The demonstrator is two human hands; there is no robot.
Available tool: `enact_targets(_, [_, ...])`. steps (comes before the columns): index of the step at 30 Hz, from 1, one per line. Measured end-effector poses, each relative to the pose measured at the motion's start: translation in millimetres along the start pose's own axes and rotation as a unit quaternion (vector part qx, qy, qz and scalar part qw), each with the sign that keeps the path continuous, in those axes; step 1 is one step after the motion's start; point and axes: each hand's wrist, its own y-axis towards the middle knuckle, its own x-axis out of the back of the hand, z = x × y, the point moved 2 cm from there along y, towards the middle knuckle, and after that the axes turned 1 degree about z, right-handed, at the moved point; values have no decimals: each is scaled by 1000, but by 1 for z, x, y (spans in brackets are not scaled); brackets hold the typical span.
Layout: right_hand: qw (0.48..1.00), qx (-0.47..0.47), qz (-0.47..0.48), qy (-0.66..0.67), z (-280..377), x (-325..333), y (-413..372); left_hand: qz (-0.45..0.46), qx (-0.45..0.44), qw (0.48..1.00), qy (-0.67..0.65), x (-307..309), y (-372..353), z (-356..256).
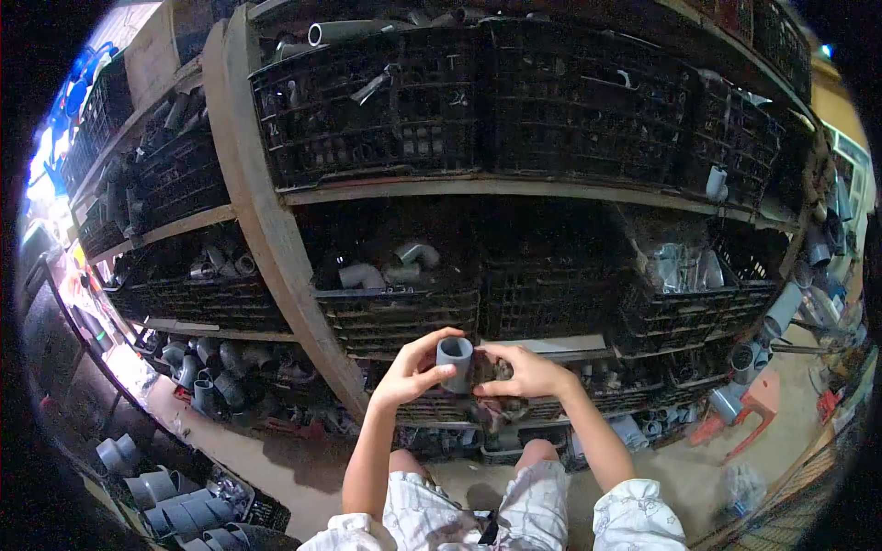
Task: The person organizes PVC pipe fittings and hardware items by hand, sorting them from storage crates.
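Note:
A short grey pipe fitting (454,354) is upright at the middle, its round opening facing up. My left hand (413,371) grips it from the left, with the thumb across its front and the fingers behind. Just right of the fitting, my right hand (525,371) is curled round a crumpled, dark, mottled piece (499,404) that looks like a rag or a bag. The fingertips of my right hand come close to the fitting; whether they touch it is unclear.
Wooden shelves (514,188) with black crates (367,110) of pipe fittings stand in front. Elbow fittings (418,253) lie in a middle crate. Large grey fittings (188,514) are at the lower left, and a red plastic piece (759,404) is on the floor at right.

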Motion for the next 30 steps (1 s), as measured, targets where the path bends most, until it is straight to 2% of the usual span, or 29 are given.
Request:
enact_targets(3, [991,29,129,21,-7,-1,9,67,-80,980,171,-12,3,-13])
enact_targets(4, [968,-46,245,20,-8,1,14,111,-79,970,199,-19,4,-22])
enact_targets(6, [945,62,304,108,-13,-5,15,172,-99,959,203,-31,7,-31])
enact_targets(7, [908,-2,384,169,-40,-15,16,209,-99,951,206,-34,9,-35])
enact_targets(8, [912,-6,372,172,-83,-27,16,220,-89,950,202,-35,11,-36])
enact_targets(9, [908,-157,298,249,-87,-35,4,231,-78,949,199,-36,12,-37])
enact_targets(11, [895,-241,228,298,-81,-33,-7,225,-67,953,189,-37,13,-35])
enact_targets(13, [926,-109,251,259,-46,-22,-1,194,-64,957,204,-30,12,-22])
enact_targets(14, [936,-98,224,252,-46,-26,3,179,-63,959,212,-27,11,-17])
enact_targets(15, [967,-54,187,164,-43,-23,5,152,-7,961,230,-25,9,-13])
enact_targets(16, [986,-11,148,74,-36,-21,6,117,-16,969,219,-24,8,-7])
enact_targets(18, [990,-88,79,-71,-17,-20,5,50,-35,979,194,-22,7,12])
enact_targets(19, [987,-81,-51,-128,-14,-25,2,6,21,991,129,-22,4,21])
enact_targets(20, [976,-10,-143,-161,-24,-33,1,-9,-3,988,156,-24,5,19])
enact_targets(22, [934,61,-275,-221,-36,-37,-1,-40,-49,976,209,-30,6,14])
enact_targets(23, [955,17,-212,-207,-33,-36,-1,-49,-74,965,248,-32,7,17])
enact_targets(25, [979,-67,-83,-176,-25,-24,-1,-14,15,996,88,-29,5,25])
enact_targets(27, [997,-56,57,-22,-28,-18,0,42,70,996,-29,-26,3,27])
enact_targets(28, [989,-52,125,60,-31,-19,-4,82,72,993,-35,-25,1,26])
enact_targets(29, [956,-121,235,130,-72,-30,2,84,68,992,-61,-26,-1,20])
enact_targets(30, [922,-163,187,296,-79,-28,-10,86,64,990,-87,-27,-3,16])
